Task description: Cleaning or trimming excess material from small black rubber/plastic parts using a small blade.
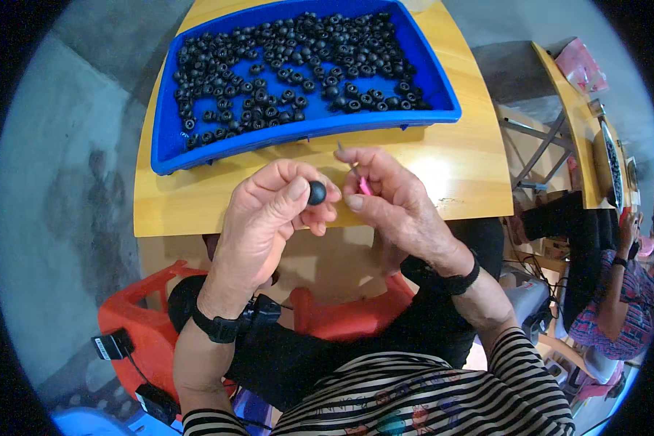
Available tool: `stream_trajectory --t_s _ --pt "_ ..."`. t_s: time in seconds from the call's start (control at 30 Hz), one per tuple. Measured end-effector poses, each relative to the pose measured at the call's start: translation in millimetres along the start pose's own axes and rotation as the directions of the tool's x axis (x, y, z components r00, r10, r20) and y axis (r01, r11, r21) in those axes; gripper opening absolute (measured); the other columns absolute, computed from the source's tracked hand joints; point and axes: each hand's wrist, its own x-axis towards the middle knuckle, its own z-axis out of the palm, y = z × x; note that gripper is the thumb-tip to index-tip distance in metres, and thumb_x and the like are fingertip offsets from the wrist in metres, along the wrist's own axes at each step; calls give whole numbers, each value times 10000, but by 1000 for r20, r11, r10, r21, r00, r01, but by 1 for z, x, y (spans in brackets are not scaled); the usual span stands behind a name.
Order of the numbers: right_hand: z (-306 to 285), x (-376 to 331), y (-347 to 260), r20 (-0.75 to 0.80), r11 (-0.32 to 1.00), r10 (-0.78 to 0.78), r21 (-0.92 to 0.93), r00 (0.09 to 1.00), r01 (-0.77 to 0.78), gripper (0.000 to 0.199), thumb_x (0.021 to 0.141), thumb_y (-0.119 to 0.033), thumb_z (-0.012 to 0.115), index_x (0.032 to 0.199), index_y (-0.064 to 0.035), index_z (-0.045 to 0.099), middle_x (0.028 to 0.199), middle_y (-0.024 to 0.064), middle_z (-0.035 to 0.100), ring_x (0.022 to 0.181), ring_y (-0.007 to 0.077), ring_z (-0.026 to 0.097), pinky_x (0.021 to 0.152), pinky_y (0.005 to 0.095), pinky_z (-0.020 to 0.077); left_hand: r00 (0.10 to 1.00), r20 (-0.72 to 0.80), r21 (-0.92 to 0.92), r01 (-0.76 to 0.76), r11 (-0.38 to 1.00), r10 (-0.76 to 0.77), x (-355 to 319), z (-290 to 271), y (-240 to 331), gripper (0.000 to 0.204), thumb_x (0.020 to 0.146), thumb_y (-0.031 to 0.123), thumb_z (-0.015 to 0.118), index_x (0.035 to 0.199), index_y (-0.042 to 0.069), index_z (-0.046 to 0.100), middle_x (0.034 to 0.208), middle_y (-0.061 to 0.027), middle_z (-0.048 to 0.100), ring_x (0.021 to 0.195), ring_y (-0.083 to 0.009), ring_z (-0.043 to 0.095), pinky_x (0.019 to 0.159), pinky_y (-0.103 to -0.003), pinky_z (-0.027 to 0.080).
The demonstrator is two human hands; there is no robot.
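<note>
L hand (269,211) pinches a small round black rubber bead-like part (317,192) betw thumb and forefinger, just above the lap, near the table's front edge. R hand (392,200) sits directly to its right, closed on a thin pink-handled pick w/ a fine metal tip (357,178); the tool's long axis runs up and slightly left, tip pointing away from the body, so the bead lies just left of the tool, nearly touching the R fingertips. Both hands about equally near. Beyond: pale yellow wooden tabletop (458,174), then a shallow blue plastic tray (168,149) full of similar black parts. Red plastic stool (134,323) below; grey concrete floor (58,189); another seated person (618,305) far right.
</note>
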Motion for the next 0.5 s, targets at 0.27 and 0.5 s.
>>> stream_trajectory --t_s 0.27,0.5 --pt "2 -19 -8 129 954 99 272 987 -131 520 928 -173 436 1377 -84 188 950 74 585 585 68 495 457 175 399 999 -37 58 -38 998 40 -2 -6 5 200 875 231 568 950 45 577 932 -94 627 790 -129 602 703 -243 472" --pt "18 -47 -6 16 929 99 358 995 -98 598 920 -202 466 1410 -110 135 897 108 583 549 97 518 444 185 399 996 83 181 16 983 -32 -9 9 -10 185 862 226 592 893 45 611 938 -58 628 799 -88 566 727 -227 449"
